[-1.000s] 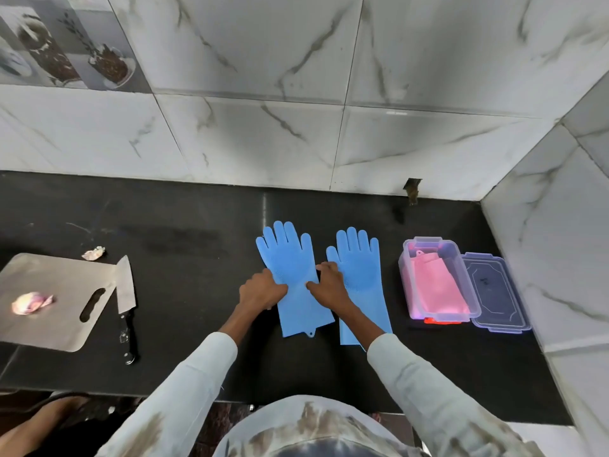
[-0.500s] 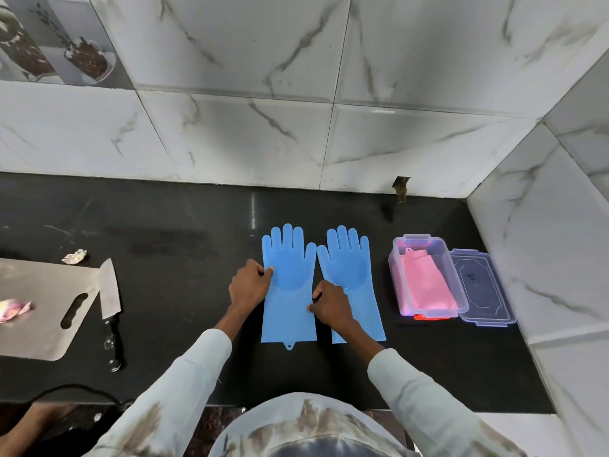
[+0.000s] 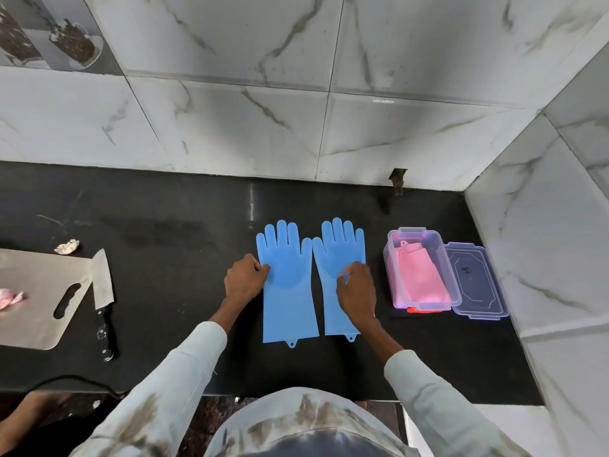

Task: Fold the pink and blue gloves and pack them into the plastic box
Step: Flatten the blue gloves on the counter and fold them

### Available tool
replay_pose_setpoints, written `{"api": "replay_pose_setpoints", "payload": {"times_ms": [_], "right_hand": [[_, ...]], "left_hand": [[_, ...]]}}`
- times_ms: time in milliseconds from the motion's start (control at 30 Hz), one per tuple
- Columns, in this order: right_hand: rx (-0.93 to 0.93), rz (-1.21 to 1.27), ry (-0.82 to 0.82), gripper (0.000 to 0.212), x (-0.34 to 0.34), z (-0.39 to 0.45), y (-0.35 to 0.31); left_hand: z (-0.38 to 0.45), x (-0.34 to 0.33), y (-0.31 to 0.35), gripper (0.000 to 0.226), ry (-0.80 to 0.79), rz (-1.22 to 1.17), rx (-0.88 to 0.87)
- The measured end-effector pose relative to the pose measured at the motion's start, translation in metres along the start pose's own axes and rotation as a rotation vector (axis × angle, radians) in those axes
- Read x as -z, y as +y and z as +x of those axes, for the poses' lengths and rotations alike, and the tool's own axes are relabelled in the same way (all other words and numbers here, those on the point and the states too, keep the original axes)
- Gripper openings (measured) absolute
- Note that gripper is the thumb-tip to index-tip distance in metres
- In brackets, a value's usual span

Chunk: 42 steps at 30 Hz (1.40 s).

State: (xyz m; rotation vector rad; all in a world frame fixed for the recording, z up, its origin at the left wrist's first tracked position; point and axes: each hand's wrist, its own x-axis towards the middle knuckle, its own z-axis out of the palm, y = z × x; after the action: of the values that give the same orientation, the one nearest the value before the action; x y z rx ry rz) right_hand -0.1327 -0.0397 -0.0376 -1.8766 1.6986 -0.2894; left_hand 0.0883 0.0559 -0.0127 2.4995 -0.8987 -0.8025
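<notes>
Two blue gloves lie flat side by side on the black counter (image 3: 164, 324), fingers pointing to the wall. My left hand (image 3: 244, 281) pinches the left edge of the left blue glove (image 3: 289, 291) at its palm. My right hand (image 3: 356, 290) rests on the palm of the right blue glove (image 3: 336, 252), fingertips pressing or pinching it. The clear plastic box (image 3: 389, 258) stands to the right with folded pink gloves (image 3: 420, 275) inside. Its lid (image 3: 476, 285) lies just right of it.
A metal cutting board (image 3: 36, 301) with a piece of onion (image 3: 8, 298) lies at the left, a cleaver (image 3: 102, 291) along its right edge. Marble walls close the back and right. Something red-orange (image 3: 423, 310) peeks from under the box.
The two blue gloves now lie straighter and parallel. My right hand has moved from the gap between the gloves onto the right glove's palm. My left hand stays at the left glove's edge.
</notes>
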Motion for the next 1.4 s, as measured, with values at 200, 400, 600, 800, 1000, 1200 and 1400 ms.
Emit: {"api": "replay_pose_setpoints", "payload": {"times_ms": [200,400,600,800,1000,1200,1400], "right_hand": [[-0.079,-0.165,0.000,0.057,0.011,0.006,0.022],[-0.168,0.074,-0.036,0.054,0.014,0.016,0.016],[-0.302,0.274,-0.147,0.042,0.024,0.031,0.015],[-0.306,0.598,-0.274,0.038,0.030,0.040,0.005],[-0.084,0.535,-0.259,0.040,0.014,0.033,-0.040],[0.026,0.467,-0.555,0.053,-0.046,-0.012,-0.092],[-0.006,0.510,-0.537,0.024,-0.052,-0.017,-0.085]], "left_hand": [[-0.002,0.001,0.004,0.032,-0.032,0.024,-0.018],[-0.002,0.003,0.004,0.034,-0.047,0.002,-0.026],[-0.004,0.005,0.003,0.031,-0.017,-0.044,-0.027],[-0.001,0.004,-0.006,0.023,-0.013,-0.308,-0.035],[0.002,0.001,-0.014,0.029,-0.071,-0.727,0.056],[-0.004,-0.007,-0.012,0.029,0.015,-0.739,-0.024],[-0.009,-0.009,-0.013,0.046,0.041,-0.745,-0.045]]}}
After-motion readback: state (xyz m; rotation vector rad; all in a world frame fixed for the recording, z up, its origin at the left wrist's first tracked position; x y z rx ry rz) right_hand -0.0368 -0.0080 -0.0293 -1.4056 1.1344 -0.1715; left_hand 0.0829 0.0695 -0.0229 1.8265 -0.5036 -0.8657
